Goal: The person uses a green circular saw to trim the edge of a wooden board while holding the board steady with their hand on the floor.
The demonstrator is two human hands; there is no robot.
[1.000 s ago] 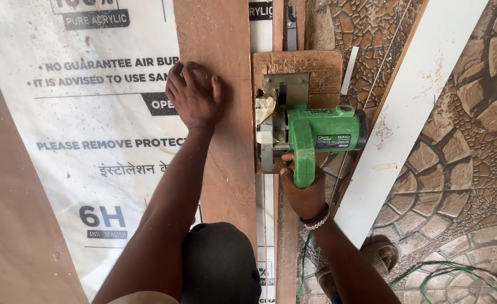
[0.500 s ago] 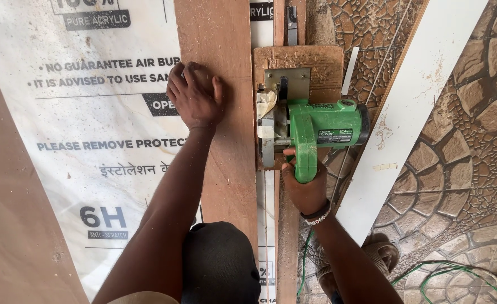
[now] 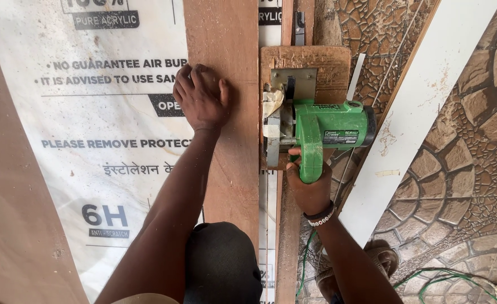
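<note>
The right hand (image 3: 310,194) grips the green handheld circular saw (image 3: 316,135) partway up the right edge of the long reddish-brown wooden board (image 3: 226,34), the left hand (image 3: 201,98) pressing flat, much board seemingly left ahead uncut.

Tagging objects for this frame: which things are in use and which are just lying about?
In use: left hand pressing the brown board; right hand gripping the green circular saw; wooden saw base.
Lying about: white printed sheet; white strip; green cable; sandal.
</note>
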